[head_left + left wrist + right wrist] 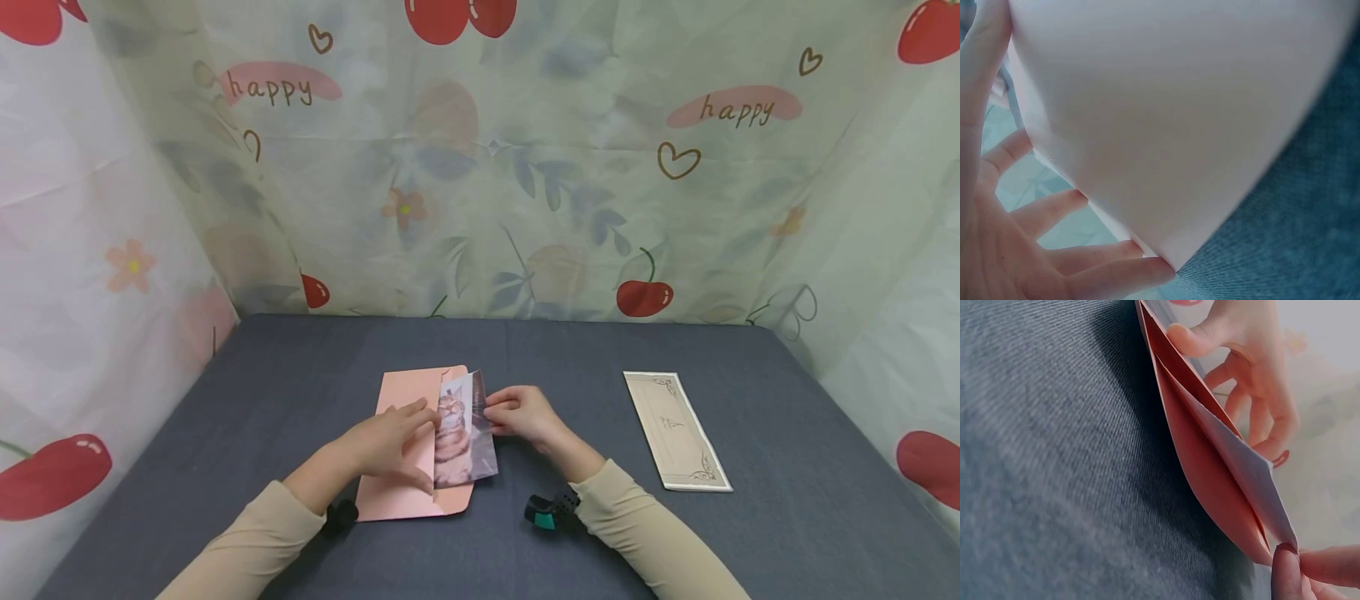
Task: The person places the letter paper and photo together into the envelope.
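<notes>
A pink envelope (408, 387) lies on the table with its mouth facing right. Partway out of that mouth sticks a picture card (453, 458), printed with what looks like a furry animal and creased near its right side. My left hand (393, 442) rests spread on the envelope's front, fingertips and thumb at the mouth's edge; the left wrist view shows its fingers (1054, 209) fairly straight along that edge. At the card's right edge, my right hand (525, 414) pinches it between thumb and fingers. The right wrist view shows the mouth gaping around the card (1254, 469).
On the right side of the dark table (570, 350) lies a long cream card or envelope (671, 433) with ornamental corners. A black wrist device (551, 510) is on the right wrist. A printed curtain (487, 208) encloses the back and sides.
</notes>
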The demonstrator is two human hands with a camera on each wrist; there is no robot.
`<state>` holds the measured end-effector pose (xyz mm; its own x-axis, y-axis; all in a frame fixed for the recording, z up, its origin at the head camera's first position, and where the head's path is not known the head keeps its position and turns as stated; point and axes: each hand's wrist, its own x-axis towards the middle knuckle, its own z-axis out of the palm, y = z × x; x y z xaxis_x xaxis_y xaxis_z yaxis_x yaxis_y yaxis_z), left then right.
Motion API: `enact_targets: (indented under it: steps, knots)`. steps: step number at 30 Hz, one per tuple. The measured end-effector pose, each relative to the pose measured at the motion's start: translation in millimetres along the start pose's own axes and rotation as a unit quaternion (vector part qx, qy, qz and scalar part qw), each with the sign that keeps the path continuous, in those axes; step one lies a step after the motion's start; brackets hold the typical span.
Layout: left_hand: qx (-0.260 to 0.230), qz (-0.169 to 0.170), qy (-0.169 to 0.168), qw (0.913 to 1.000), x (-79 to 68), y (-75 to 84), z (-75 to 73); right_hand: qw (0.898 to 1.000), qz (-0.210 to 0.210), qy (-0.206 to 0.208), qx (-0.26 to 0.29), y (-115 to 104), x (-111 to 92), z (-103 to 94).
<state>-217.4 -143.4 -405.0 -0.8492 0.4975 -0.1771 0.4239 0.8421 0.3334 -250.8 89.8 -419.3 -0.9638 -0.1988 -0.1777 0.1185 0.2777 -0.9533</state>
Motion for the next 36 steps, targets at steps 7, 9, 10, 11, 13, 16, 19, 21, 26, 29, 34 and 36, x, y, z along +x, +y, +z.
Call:
enact_targets:
  steps: [7,9,10,11,13,16,19,21,26,29,34,36]
  knots:
    - [-0.005,0.005,0.001,1.0000,-0.9,0.9,-0.8,1.000,-0.001,-0.005,0.001,-2,0,5.5]
    - [-0.005,0.004,0.000,1.0000,-0.7,1.2,-1.0,1.000,-0.002,-0.008,0.006,-2,0,6.6]
    - [-0.004,0.003,0.000,1.0000,-0.4,1.3,-1.0,1.000,-0.003,-0.010,0.006,-2,0,7.1]
    - [-0.004,0.002,-0.001,1.0000,-0.2,1.4,-1.0,1.000,-0.003,-0.011,0.006,-2,0,7.6]
    - [-0.003,0.002,0.000,1.0000,-0.1,1.5,-1.2,1.000,-0.004,-0.013,0.008,-3,0,8.8]
    - [0.000,0.004,0.003,1.0000,0.1,1.5,-1.2,1.000,-0.007,-0.016,0.008,-2,1,10.7]
    - [0.003,0.006,0.004,1.0000,-0.1,1.5,-1.2,1.000,-0.009,-0.016,0.010,-1,2,12.6]
    - [0.004,0.006,0.003,1.0000,0.0,1.6,-1.2,1.000,-0.007,-0.016,0.011,-1,2,14.0]
    - [0.006,0.007,0.003,1.0000,0.1,1.7,-1.2,1.000,-0.005,-0.018,0.020,-1,2,17.1]
    - [0.005,0.002,0.002,1.0000,0.6,1.9,-1.4,0.999,-0.006,-0.020,0.027,-1,2,18.9]
    - [0.002,-0.004,-0.001,1.0000,1.7,1.8,-1.5,0.999,-0.007,-0.021,0.025,-2,3,22.5]
    - [0.003,-0.004,0.000,1.0000,1.8,1.8,-1.6,1.000,-0.011,-0.019,0.022,-2,3,23.9]
